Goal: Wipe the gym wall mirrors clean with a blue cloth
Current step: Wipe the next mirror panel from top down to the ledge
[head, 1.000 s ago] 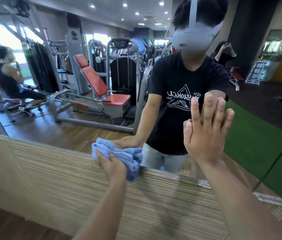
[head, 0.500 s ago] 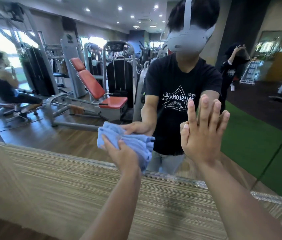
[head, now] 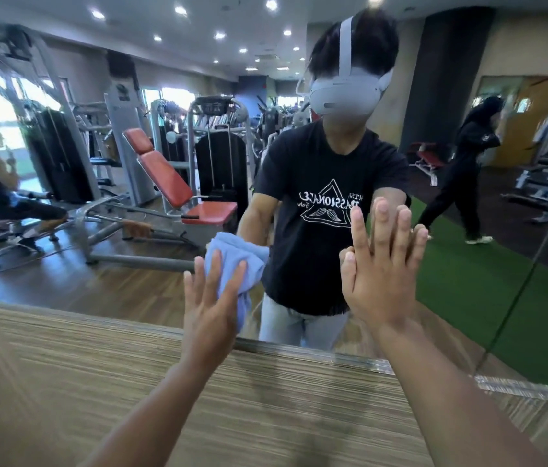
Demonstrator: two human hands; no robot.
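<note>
Striped wood panel nearest, left hand, fingers straight and spread, presses blue cloth on mirror near its bottom edge, right hand flat and released beside it, reflected red bench, green turf beyond.

We have one wide-angle view, worn on the person's head, facing forward and slightly down onto the wall mirror. We sit close to the glass, the striped wood panel filling the lower frame, our headset reflected above.
</note>
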